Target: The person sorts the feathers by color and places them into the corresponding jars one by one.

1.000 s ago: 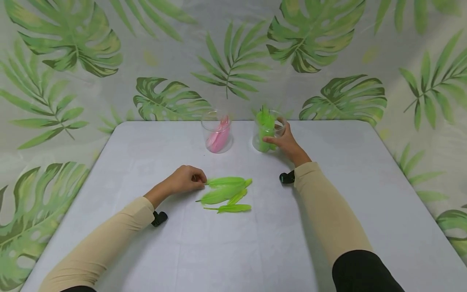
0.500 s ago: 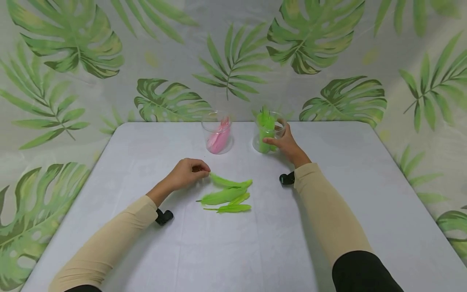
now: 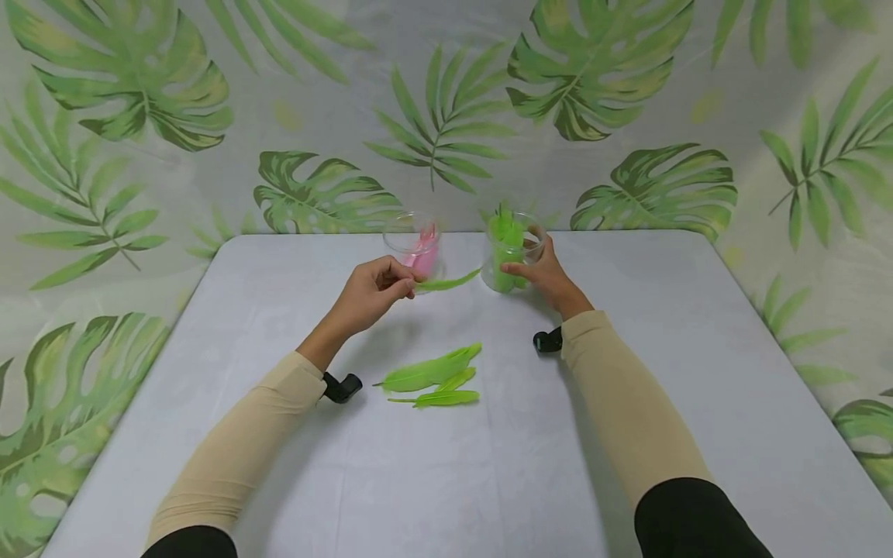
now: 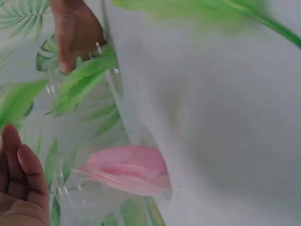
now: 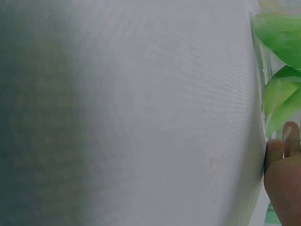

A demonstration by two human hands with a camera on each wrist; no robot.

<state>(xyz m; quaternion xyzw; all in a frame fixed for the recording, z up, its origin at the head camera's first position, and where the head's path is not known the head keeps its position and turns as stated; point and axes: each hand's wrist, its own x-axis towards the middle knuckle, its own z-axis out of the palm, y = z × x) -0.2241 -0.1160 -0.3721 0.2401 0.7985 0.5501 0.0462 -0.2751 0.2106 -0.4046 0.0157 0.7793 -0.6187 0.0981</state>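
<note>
The left hand [image 3: 373, 296] is pinching a lime-green feather [image 3: 449, 284] by one end; its length is pointing rightward from the fingers, toward the clear cup [image 3: 487, 277] the right hand [image 3: 549, 274] is gripping.

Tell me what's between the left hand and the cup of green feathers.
In the head view, a green feather pinched in the left hand reaches toward the cup; whether they touch, I can't tell.

Clear plastic cup [image 3: 532, 254] at 1 o'clock, smooth, glossy, green feathers [image 3: 425, 375], matt, tablecloth [image 3: 446, 480] matt, faintly creased, printed cloth backdrop [image 3: 446, 77] at 12 o'clock, slight sheen, matt fabric sleeves [image 3: 628, 403].
</note>
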